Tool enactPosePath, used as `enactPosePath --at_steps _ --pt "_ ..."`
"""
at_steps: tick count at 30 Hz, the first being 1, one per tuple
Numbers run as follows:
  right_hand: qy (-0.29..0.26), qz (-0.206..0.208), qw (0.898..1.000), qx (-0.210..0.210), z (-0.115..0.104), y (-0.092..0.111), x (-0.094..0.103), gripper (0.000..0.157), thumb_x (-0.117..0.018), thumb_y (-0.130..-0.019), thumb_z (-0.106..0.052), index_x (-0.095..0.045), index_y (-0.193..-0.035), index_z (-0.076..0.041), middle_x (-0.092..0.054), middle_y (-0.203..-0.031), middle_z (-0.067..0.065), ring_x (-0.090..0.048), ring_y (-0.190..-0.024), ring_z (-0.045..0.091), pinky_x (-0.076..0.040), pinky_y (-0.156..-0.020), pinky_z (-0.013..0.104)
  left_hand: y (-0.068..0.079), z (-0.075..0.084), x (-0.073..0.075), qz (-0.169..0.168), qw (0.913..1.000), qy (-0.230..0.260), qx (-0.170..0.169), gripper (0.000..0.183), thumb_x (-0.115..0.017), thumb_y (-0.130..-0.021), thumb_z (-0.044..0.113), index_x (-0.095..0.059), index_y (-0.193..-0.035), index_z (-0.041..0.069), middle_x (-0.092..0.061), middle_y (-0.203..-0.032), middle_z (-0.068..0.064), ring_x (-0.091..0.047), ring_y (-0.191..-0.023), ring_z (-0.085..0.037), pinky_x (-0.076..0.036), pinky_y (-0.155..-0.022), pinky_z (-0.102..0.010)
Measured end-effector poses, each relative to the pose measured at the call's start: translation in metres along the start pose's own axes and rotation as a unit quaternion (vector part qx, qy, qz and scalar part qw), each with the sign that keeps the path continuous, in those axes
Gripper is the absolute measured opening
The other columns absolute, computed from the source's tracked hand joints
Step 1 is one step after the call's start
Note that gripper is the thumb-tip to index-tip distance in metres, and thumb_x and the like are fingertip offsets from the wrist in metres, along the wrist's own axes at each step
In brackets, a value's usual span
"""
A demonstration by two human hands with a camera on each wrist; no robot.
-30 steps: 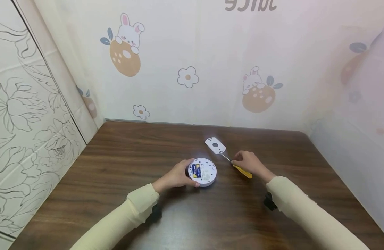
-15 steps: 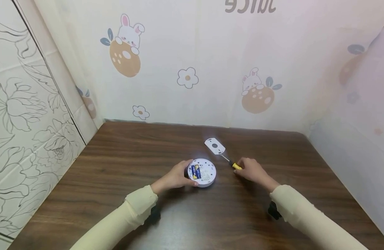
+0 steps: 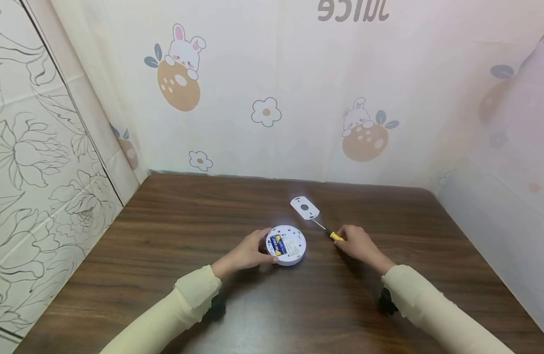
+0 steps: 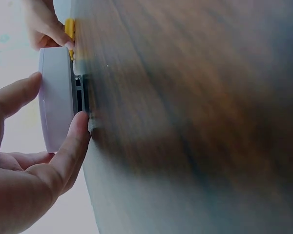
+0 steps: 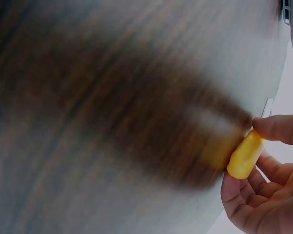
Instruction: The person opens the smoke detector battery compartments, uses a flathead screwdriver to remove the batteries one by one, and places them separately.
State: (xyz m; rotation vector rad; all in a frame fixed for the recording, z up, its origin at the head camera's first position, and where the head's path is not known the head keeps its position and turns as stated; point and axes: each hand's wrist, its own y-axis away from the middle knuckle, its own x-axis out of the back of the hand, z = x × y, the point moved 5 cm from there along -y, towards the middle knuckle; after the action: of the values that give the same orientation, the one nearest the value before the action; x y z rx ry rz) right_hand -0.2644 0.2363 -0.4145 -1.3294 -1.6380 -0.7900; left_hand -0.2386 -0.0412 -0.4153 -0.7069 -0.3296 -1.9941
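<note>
A round white smoke alarm [image 3: 294, 241] sits on the table with its back and batteries [image 3: 279, 245] facing up. My left hand [image 3: 252, 250] grips it by the left side of its rim, thumb at the near edge. Dark slots show low on the smoke alarm [image 4: 58, 100] in the left wrist view, close over the wood. My right hand [image 3: 358, 242] holds a screwdriver [image 3: 336, 236] by its yellow handle. In the right wrist view, thumb and curled fingers surround the yellow handle [image 5: 245, 158]. The shaft points away toward a white mounting plate [image 3: 305, 208].
The mounting plate lies flat behind the smoke alarm, with the screwdriver's tip at its near end. The brown wooden table [image 3: 201, 206] ends at a patterned curtain [image 3: 236, 73] at the back. More patterned cloth hangs at both sides.
My right hand has shifted from the screwdriver's neck back over its handle, so the handle's end is now covered. The smoke alarm has turned slightly in my left hand; the plate stays put.
</note>
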Motion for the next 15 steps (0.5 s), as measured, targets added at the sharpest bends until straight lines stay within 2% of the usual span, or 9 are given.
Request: enactPosePath --at_steps 8,15 --pt "-0.018 0.005 1.000 0.002 0.001 0.002 0.001 0.016 -0.067 -0.085 -0.006 -0.062 -0.092 0.007 -0.059 -0.080 0.010 -0.052 -0.068 0.019 -0.049 -0.059 0.033 0.008 -0.001 -0.001 -0.004 0.9996 0.020 0.018 0.074 -0.077 -0.081 0.014 -0.038 -0.140 -0.007 -0.049 -0.124 -0.021 -0.059 -0.096 -0.024 -0.052 -0.086 -0.037" --pt "-0.046 -0.009 0.999 0.001 0.000 0.008 0.006 0.018 -0.065 -0.089 -0.008 -0.061 -0.099 0.006 -0.061 -0.088 0.012 -0.053 -0.073 0.021 -0.051 -0.064 0.036 0.014 -0.003 0.002 0.016 0.9959 0.083 0.033 0.065 -0.071 -0.084 0.009 -0.039 -0.136 -0.012 -0.048 -0.128 -0.028 -0.062 -0.097 -0.032 -0.057 -0.077 -0.035"
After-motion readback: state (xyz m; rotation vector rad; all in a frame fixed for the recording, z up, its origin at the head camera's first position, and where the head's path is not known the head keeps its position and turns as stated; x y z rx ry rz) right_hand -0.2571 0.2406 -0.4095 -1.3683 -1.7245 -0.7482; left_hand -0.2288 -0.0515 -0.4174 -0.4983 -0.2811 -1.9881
